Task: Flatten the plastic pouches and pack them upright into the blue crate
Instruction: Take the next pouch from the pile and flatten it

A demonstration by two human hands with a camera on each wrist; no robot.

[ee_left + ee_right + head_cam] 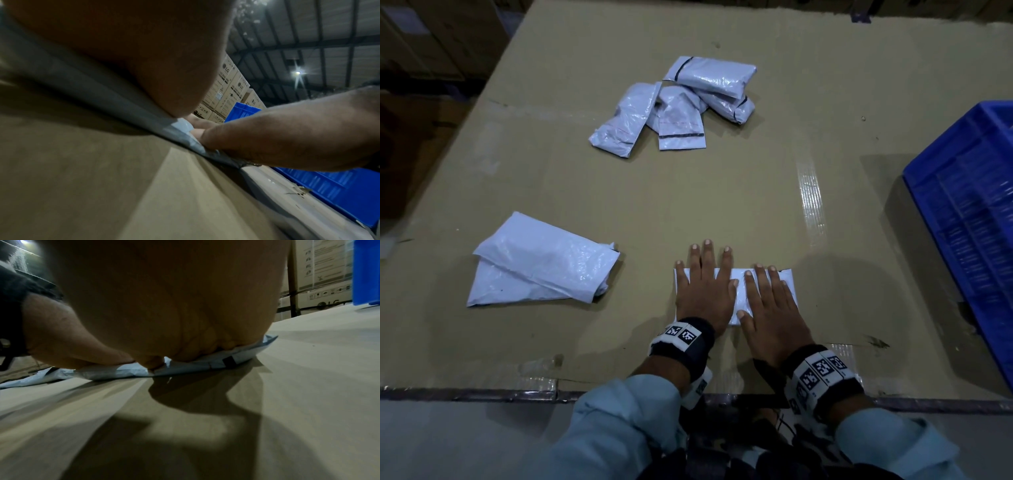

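Pressing my left hand [703, 294] and right hand [770, 308] flat, fingers straight, on the near pouch [738, 294]; the blue crate [969, 219] sits right. Trapped air could puff it back, or slick plastic slide sideways.

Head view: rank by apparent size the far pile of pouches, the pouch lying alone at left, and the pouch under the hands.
1. Far pile of pouches
2. Pouch lying alone at left, close to the pile; being nearer the camera inflates it
3. Pouch under the hands, mostly covered, so unsure
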